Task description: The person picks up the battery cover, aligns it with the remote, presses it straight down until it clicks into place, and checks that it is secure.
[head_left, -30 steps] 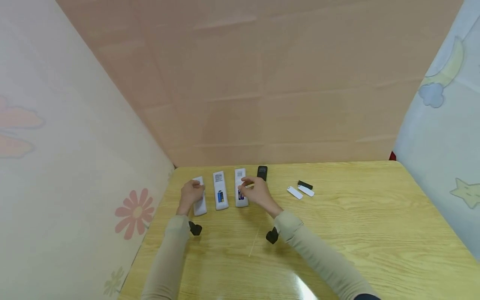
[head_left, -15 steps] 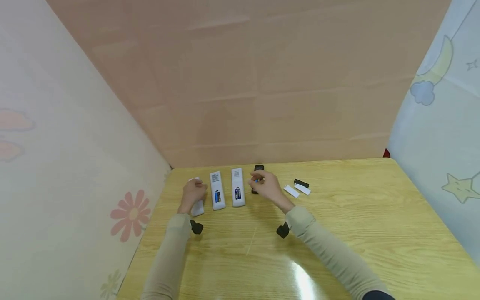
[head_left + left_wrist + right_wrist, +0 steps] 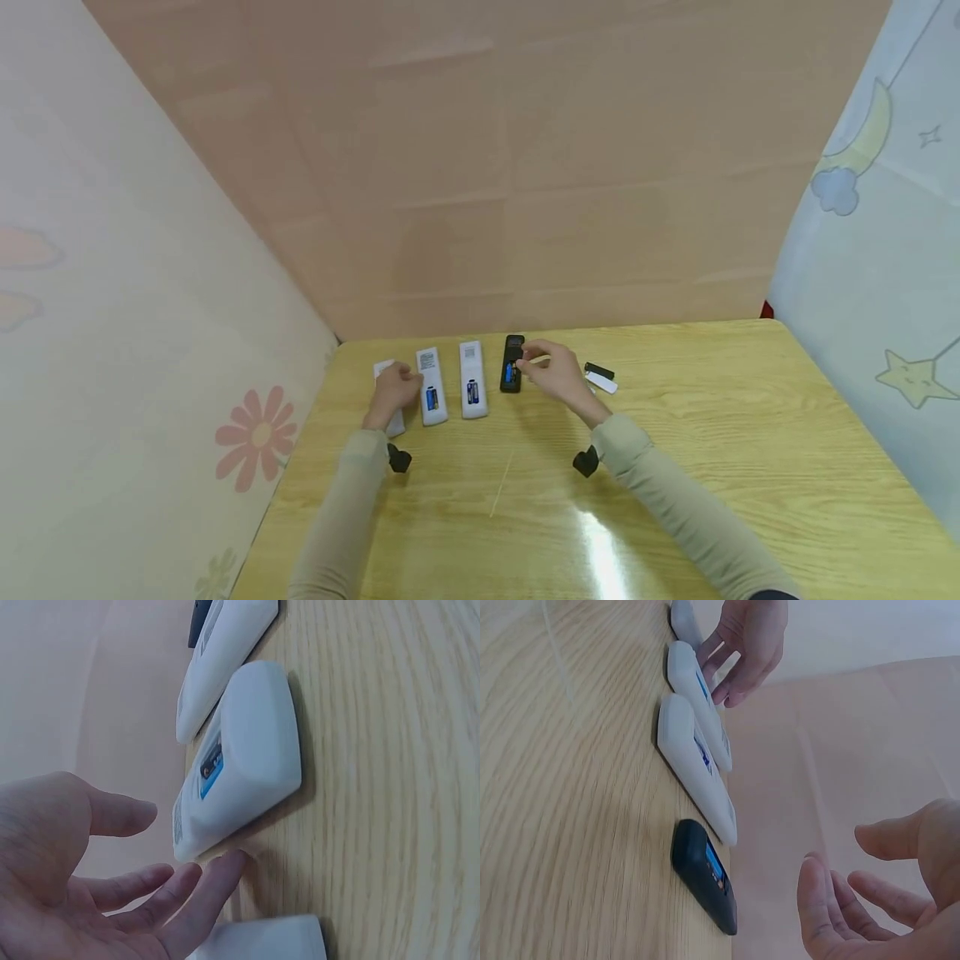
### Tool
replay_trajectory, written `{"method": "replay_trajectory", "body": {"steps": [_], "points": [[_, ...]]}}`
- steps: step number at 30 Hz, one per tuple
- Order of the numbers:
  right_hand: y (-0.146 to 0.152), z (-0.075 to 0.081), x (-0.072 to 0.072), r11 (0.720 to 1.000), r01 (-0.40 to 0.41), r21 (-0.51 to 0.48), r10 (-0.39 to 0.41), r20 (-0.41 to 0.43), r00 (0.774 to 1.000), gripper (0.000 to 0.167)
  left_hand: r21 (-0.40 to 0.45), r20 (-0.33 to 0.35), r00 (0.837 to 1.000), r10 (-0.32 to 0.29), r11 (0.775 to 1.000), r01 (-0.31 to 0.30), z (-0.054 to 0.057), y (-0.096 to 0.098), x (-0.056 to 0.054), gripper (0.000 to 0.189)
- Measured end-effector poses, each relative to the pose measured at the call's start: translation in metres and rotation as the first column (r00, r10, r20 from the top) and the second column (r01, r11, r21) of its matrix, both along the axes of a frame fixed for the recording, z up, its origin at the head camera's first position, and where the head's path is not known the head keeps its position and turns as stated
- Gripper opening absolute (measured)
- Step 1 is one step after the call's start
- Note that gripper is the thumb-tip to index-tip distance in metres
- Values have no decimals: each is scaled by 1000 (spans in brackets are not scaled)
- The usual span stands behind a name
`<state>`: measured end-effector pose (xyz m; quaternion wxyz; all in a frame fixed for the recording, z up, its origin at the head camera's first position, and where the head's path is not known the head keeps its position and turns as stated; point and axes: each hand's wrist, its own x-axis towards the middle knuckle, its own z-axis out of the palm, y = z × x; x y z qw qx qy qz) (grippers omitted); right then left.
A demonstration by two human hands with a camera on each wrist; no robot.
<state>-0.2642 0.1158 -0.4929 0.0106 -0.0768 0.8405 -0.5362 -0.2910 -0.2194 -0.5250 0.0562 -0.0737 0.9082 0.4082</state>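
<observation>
My left hand [image 3: 396, 390] hovers over the leftmost white remote control [image 3: 397, 427], its fingers loosely bent and holding nothing. In the left wrist view its fingertips [image 3: 229, 864] reach the side of the second white remote [image 3: 262, 742], whose battery bay shows a blue battery. A third white remote [image 3: 471, 373] also has its bay uncovered, with batteries inside. My right hand [image 3: 558, 375] is just right of the black remote [image 3: 513, 352], which has batteries in its bay. In the right wrist view, its thumb and fingers [image 3: 815, 900] are apart with nothing between them.
Right of the right hand lie a black battery cover [image 3: 599, 370] and a white battery cover [image 3: 602, 382]; another white one is mostly hidden by that hand. The wooden table [image 3: 675, 467] meets a pinkish backdrop [image 3: 480, 208] behind the remotes.
My right hand has moved right, from the third white remote past the black one, uncovering it. My left hand has shifted slightly right, toward the second white remote. The head view has turned slightly.
</observation>
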Motion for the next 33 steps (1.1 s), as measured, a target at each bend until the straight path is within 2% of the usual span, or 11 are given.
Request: {"method": "replay_trajectory", "body": {"steps": [7, 12, 17, 20, 25, 33], "points": [[16, -1, 0, 998, 25, 50, -24, -15, 1000, 42, -25, 24, 999, -38, 999, 39, -2, 7, -4, 57], [26, -3, -1, 996, 40, 78, -38, -30, 999, 43, -53, 36, 998, -47, 997, 49, 0, 11, -4, 57], [35, -8, -3, 991, 55, 123, -50, -49, 998, 43, -87, 20, 999, -38, 995, 40, -2, 15, -8, 35], [40, -11, -4, 987, 64, 150, -55, -65, 996, 42, -113, 7, 1000, -29, 993, 30, -6, 16, -13, 28], [49, -16, -5, 984, 63, 166, -50, -80, 996, 40, -142, -2, 1000, -18, 990, 17, -8, 18, -16, 32], [62, -28, -4, 977, 8, 214, 0, -38, 999, 38, -147, 40, 999, -16, 989, 21, -6, 21, -16, 44]]}}
